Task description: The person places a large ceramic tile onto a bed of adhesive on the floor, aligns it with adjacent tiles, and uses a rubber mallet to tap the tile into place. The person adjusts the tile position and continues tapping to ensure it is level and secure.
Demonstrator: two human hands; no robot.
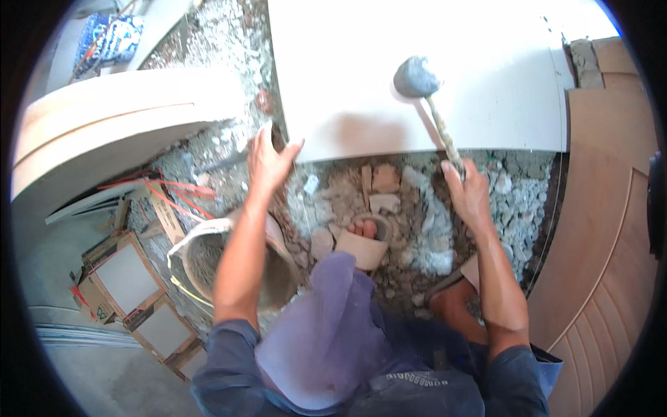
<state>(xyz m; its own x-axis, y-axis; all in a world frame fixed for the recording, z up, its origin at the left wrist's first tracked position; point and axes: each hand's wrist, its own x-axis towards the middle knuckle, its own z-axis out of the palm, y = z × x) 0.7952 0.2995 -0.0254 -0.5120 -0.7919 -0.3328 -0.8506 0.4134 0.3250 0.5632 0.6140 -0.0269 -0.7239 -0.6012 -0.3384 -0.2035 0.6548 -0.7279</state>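
A rubber mallet (417, 78) with a dark, dusty head is held over a large white tile (333, 76). My right hand (467, 191) is wrapped round the lower end of its pale, worn handle. The mallet's head casts a shadow on the tile, close beneath it. At the tile's near left corner, my left hand (271, 160) has its thumb and fingers spread and holds nothing. Whether its fingertips touch the tile's edge, I cannot tell. Rubble and grey mortar (431, 222) lie along the tile's near edge.
A bucket (201, 240) of grey mix stands below my left forearm. Boxes of tiles (128, 281) lie farther left, near red straps (184, 191). A wooden door panel (597, 229) runs along the right, and another pale panel (125, 115) is at upper left. My sandalled foot (363, 240) rests on rubble.
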